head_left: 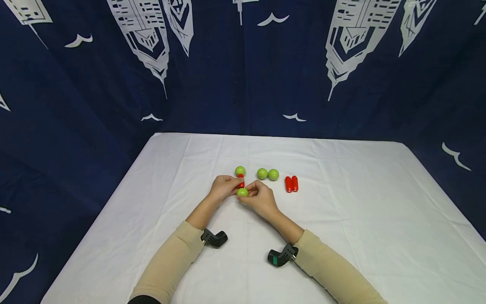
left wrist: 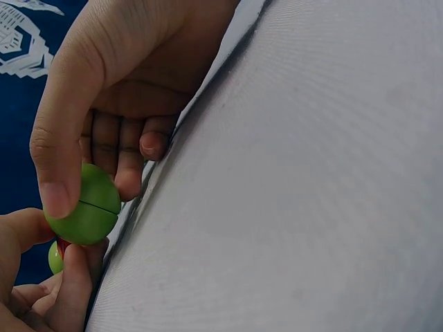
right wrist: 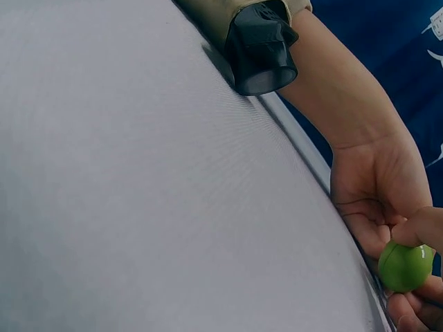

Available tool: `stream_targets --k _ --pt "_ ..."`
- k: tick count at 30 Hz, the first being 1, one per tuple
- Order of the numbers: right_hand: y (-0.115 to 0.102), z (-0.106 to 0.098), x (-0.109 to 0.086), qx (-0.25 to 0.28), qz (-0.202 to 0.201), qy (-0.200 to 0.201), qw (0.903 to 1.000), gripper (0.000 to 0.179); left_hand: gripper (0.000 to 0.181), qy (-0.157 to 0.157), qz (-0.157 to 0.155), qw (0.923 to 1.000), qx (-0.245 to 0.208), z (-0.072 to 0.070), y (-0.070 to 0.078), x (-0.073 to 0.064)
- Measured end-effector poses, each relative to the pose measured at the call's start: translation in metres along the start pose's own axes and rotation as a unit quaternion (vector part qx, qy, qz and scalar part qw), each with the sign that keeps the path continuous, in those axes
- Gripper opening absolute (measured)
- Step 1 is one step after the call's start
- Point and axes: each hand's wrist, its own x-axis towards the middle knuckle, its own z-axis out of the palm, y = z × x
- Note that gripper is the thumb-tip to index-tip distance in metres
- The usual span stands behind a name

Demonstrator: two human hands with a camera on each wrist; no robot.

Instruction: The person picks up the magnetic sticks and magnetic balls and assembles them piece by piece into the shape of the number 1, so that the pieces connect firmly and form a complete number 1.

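Note:
In the head view, my left hand (head_left: 225, 185) pinches a small red rounded rod (head_left: 241, 182) between thumb and fingers. My right hand (head_left: 262, 199) holds a shiny green ball (head_left: 242, 192) at the rod's near end, thumb on one side and fingertips on the other. Another green ball (head_left: 240, 171) sits at the rod's far end. The left wrist view shows a thin seam across the held green ball (left wrist: 93, 211), under the right thumb; the left fingers (left wrist: 73, 283) are close below it. Most of the rod is hidden by the fingers there.
Two green balls, a left one (head_left: 262, 173) and a right one (head_left: 273, 174), lie side by side beyond my right hand. Farther right lie two red rods (head_left: 291, 184), next to each other. A white cloth (head_left: 364, 236) covers the table; a dark blue patterned curtain (head_left: 243, 84) hangs behind.

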Motion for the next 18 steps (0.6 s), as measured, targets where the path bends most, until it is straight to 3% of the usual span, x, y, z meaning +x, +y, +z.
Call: stream_targets --k 7,18 --pt "0.0004 0.0002 0.0004 -0.002 0.004 0.003 1.0000 0.028 0.027 -0.007 0.004 0.9999 -0.012 0.0006 -0.0022 0.0011" --pt "0.0018 0.0008 0.0010 0.007 0.013 0.010 0.9998 0.027 0.027 -0.007 0.016 0.9998 0.008 0.0003 -0.0025 0.0009"
